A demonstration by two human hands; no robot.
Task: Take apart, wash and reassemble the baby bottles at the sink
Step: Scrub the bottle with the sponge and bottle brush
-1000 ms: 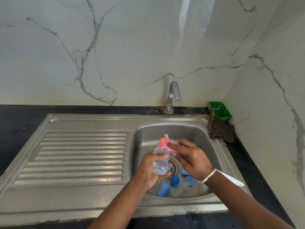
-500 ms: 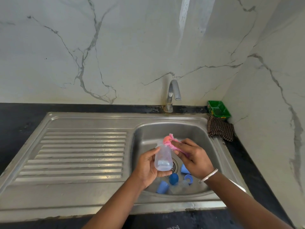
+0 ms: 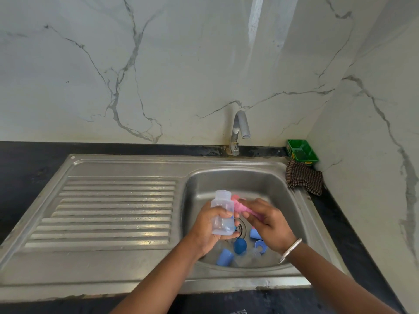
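Note:
Over the sink basin (image 3: pixel 267 184), my left hand (image 3: pixel 208 230) grips a clear plastic baby bottle (image 3: pixel 222 214), upright with its open neck on top. My right hand (image 3: pixel 267 225) pinches a pink scrubbing cloth (image 3: pixel 240 206) just right of the bottle's neck, outside it. On the basin floor lie a light blue cap (image 3: pixel 224 257), a dark blue round part (image 3: pixel 239 245), a blue ring (image 3: pixel 260 245), another light blue piece (image 3: pixel 254 233) and a clear part (image 3: pixel 249 257).
The tap (image 3: pixel 239 130) stands behind the basin with no water running. A ribbed drainboard (image 3: pixel 108 211) lies to the left. A green tray (image 3: pixel 301 152) and a checked cloth (image 3: pixel 303 177) sit at the back right corner, against the marble wall.
The pink cloth has come out of the bottle's neck and now sits beside it. My left hand has shifted the bottle a little left.

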